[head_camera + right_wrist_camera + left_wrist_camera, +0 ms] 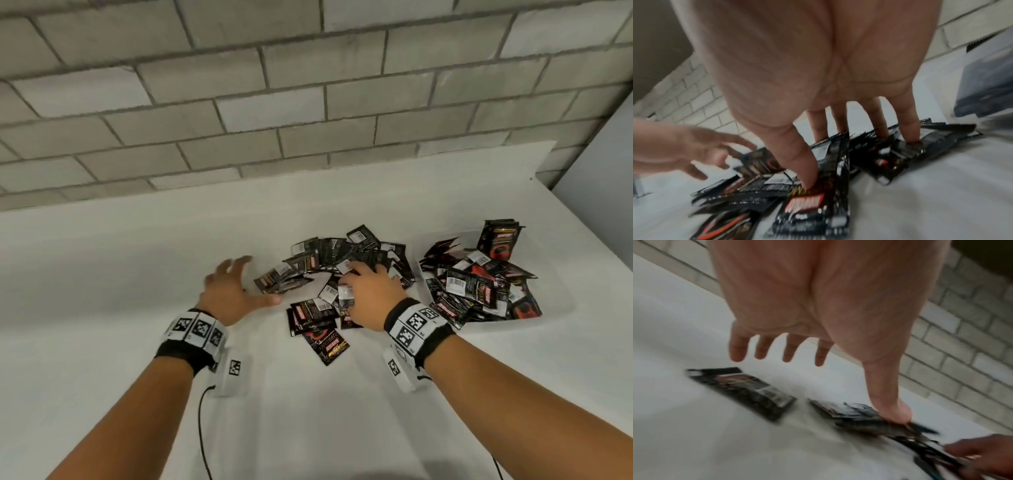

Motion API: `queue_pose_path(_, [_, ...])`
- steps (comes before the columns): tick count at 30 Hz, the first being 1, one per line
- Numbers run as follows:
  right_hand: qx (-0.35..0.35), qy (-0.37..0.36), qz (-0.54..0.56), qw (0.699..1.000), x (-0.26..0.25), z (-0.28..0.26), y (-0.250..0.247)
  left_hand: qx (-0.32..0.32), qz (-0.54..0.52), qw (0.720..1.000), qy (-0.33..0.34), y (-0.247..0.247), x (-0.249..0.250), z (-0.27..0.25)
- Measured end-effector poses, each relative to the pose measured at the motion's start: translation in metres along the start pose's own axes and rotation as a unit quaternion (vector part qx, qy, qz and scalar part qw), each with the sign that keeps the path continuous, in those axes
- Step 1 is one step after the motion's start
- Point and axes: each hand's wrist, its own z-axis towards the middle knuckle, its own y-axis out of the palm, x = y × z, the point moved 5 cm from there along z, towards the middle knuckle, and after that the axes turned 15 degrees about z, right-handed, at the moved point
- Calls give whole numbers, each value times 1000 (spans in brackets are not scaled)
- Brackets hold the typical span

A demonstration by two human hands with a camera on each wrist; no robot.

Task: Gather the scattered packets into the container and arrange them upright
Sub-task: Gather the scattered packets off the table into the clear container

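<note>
While the right hand [368, 296] presses spread fingers on the glossy black foil packets [337, 267], nothing is gripped. The left hand [229, 291] is held open, empty. Packets are best raked together before transfer to the shallow white plastic container [561, 301].

The small black foil packets [337, 270] scattered on the white table [120, 274] are partly covered by the right hand [371, 291], so the packets beneath the palm are hidden. Print on most packets is too small to be read in the head view. The clear plastic container [561, 301] is barely distinguished against the table, and its far rim is obscured by its contents. In the left wrist view, the left hand [818, 305] is cut off at the top edge and the packets are blurred. Blur is also shown in the right wrist view.
</note>
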Motion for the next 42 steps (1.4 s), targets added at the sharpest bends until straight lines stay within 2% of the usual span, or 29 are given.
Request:
queue_pose_path(2, [-19,-25,11,999,-1,-5,-1,-33,32,998,-34,11,-18,1])
queue_pose_path(4, [-18,-38,60,997,-3,-9,-8,-44,56,997,-17,22,-12,-5])
queue_pose_path(6, [31,-26,98,994,-1,-11,-22,-43,55,997,27,30,12,-16])
queue_pose_path(8, [74,12,75,994,5,-13,-32,-50,44,994,83,35,37,-27])
queue_pose_path(10, [52,64,36,996,13,-17,-28,-70,23,988,133,38,59,-37])
queue_pose_path(12, [6,82,16,997,17,-22,-16,-96,-16,982,159,37,72,-38])
queue_pose_path(15, [-8,66,18,998,18,-29,-5,-79,-50,983,155,17,78,-27])
queue_pose_path(19, [40,78,58,994,23,-37,-9,-17,-72,994,79,-16,79,11])
queue_pose_path(21, [53,96,39,993,26,-41,-12,-27,-57,997,53,-20,83,34])
queue_pose_path(23, [40,109,23,993,27,-42,-9,-68,-30,995,68,-13,94,52])
queue_pose_path(25, [28,98,17,995,26,-41,-2,-104,12,988,110,-6,112,57])
queue_pose_path(29, [32,70,33,996,24,-35,9,-107,95,973,182,0,150,40])
queue_pose_path(32, [47,62,78,994,27,-30,10,-110,134,960,218,11,160,24])
queue_pose_path(37, [35,87,173,980,22,-21,5,-83,90,961,247,21,160,2])
queue_pose_path(39, [24,83,176,981,18,-21,5,-68,71,958,267,21,161,-1])
queue_pose_path(42, [0,77,162,984,15,-24,8,-71,27,962,262,21,161,-4])
